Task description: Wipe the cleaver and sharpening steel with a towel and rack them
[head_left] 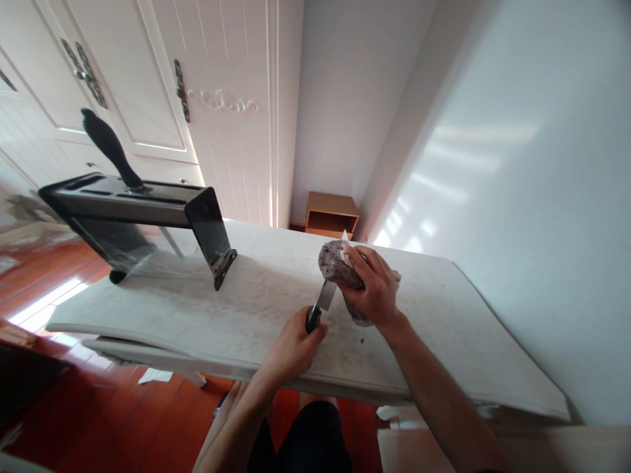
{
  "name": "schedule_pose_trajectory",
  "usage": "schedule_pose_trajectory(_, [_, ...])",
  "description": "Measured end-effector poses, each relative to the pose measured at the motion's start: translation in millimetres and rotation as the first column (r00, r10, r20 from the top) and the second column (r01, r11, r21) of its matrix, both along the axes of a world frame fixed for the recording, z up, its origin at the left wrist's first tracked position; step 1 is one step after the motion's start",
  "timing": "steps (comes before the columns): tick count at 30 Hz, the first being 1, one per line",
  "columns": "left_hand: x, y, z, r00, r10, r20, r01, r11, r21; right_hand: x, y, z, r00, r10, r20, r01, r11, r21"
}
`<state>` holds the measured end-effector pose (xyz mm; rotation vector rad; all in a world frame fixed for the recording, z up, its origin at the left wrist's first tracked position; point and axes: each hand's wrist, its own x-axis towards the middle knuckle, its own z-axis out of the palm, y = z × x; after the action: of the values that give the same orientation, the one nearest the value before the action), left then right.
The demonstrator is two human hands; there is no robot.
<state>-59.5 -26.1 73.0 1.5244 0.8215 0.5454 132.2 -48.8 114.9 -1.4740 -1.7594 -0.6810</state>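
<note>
My left hand (294, 343) is closed around the black handle of a kitchen knife (326, 295), its blade angled up and away from me. In my right hand (371, 284) is a greyish-brown fluffy cloth (335, 261), bunched up with my fingers wrapped over it. The cloth lies over the middle of the blade, and the pointed tip shows beyond it. Part of the cloth hangs below my palm. On the left of the tabletop stands a knife block (128, 207) with a black frame and clear sides; one black-handled knife (111, 148) is in its slots.
A white marble-look table (256, 289) lies under my hands, with a small dark speck on it near me. Behind it are a white wardrobe (221, 131), a small wooden cabinet (332, 205) and a glossy wall at right. Paper scraps lie on the red wooden floor.
</note>
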Motion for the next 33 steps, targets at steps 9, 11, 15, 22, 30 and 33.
schedule_pose_trajectory(9, [7.1, -1.7, 0.8, 0.989, 0.071, 0.133, -0.056, 0.992, -0.110, -0.7, -8.9, 6.8, 0.971, 0.162, 0.175, -0.113, 0.958, -0.263])
schedule_pose_trajectory(11, [7.0, -1.8, 0.1, 0.978, 0.088, 0.188, -0.051, 0.980, -0.193, -4.7, -13.1, 10.6, 0.935, 0.315, 0.164, -0.248, 0.909, -0.334])
schedule_pose_trajectory(15, [5.8, -2.1, -3.0, 0.972, 0.092, 0.216, -0.042, 0.973, -0.225, -11.3, -18.7, 15.8, 0.871, 0.486, 0.076, -0.420, 0.814, -0.401])
schedule_pose_trajectory(22, [-2.2, -0.1, -3.3, 0.983, -0.060, 0.172, 0.097, 0.972, -0.215, -1.4, -15.4, 10.1, 0.943, 0.327, 0.069, -0.307, 0.929, -0.207])
schedule_pose_trajectory(30, [-15.2, 5.3, 1.0, 0.959, -0.209, 0.192, 0.260, 0.917, -0.303, 18.1, -8.1, 12.2, 0.993, 0.064, -0.099, -0.055, 0.995, 0.087])
schedule_pose_trajectory(33, [-17.9, 8.7, 0.2, 0.942, -0.240, 0.235, 0.311, 0.888, -0.339, 26.5, -8.2, 14.3, 0.978, 0.038, -0.207, -0.016, 0.994, 0.105])
